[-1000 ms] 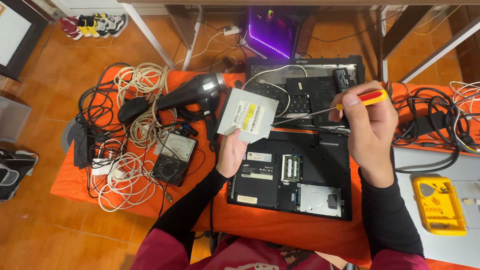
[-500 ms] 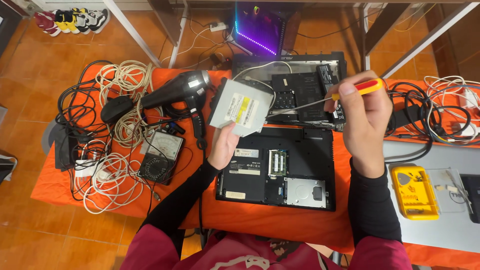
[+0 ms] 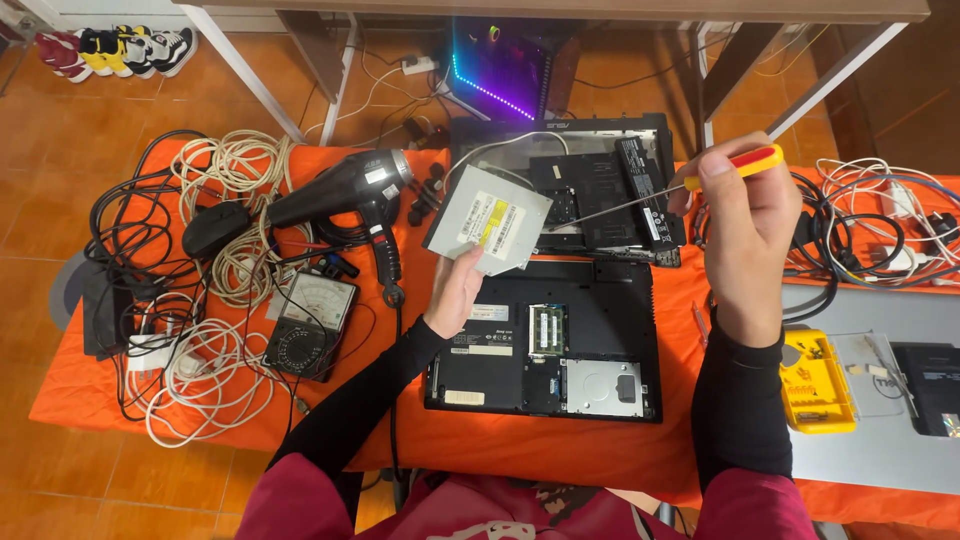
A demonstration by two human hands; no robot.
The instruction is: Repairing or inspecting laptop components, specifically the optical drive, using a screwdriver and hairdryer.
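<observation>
The left hand [image 3: 455, 295] holds a flat grey disc drive [image 3: 487, 218] by its near edge, up in the air over the orange cloth [image 3: 520, 450]. The drive is tilted, just above the far left corner of the open laptop [image 3: 545, 340].

The right hand [image 3: 745, 215] is closed around a screwdriver [image 3: 700, 180] with a red and yellow handle. Its thin metal tip points left, toward the drive, and stops near it.

The drive could slip and fall onto the laptop, because only the fingers at one edge hold it. The sharp tip could also scratch the drive if it pokes too hard.

A second laptop shell [image 3: 600, 180] lies past the first one, at the far edge of the cloth. To the left sit a black hair dryer [image 3: 340, 190], a meter [image 3: 310, 325] with a dial, and piles of black and white cables [image 3: 200, 260]. More cables lie by the right edge. A yellow case [image 3: 815, 385] of small bits sits on a grey board near the right corner.

The cloth lies on an orange tile floor [image 3: 60, 100]. Table legs stand behind it, beside a box with purple lights [image 3: 500, 70]. Shoes [image 3: 110, 45] line up in the far left corner.
</observation>
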